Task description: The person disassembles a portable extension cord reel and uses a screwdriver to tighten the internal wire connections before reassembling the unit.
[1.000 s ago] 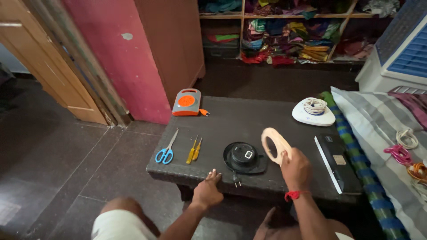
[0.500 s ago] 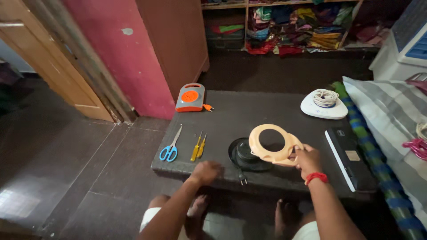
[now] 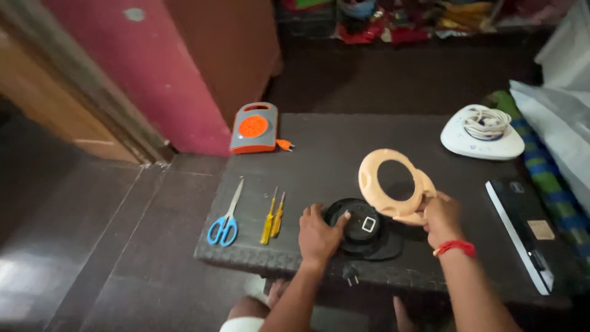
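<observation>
Peach-coloured flat plastic ring with a wide round opening (image 3: 396, 186): held tilted above the desk, clear of its surface, in the right hand (image 3: 441, 218); fingers clamped on the ring's lower right rim; a red thread band (image 3: 453, 248) circles that wrist.

Black round plastic device with a small white-framed square window on top (image 3: 364, 226): lies flat on the dark textured desk (image 3: 344, 154) near its front edge, just below the ring; a black plug (image 3: 350, 275) lies at the desk's front edge below it; left hand (image 3: 319, 232) rests on the device's left rim, fingers spread apart and laid over the edge, not closed round it.

Pair of scissors with blue handles (image 3: 226, 216): flat on the desk's left part, handles toward the person.

Two small screwdrivers with yellow-orange handles (image 3: 273, 217): side by side, between the scissors and the left hand.

Grey and orange cord reel box with an orange round face (image 3: 253, 128): at the desk's far left corner; an orange plug lies just beside it.

White rounded device with a coiled white cord on top (image 3: 483, 132): far right of the desk, well apart from both hands.

Long flat black and white panel (image 3: 522, 230): along the desk's right edge, beside the right forearm.
</observation>
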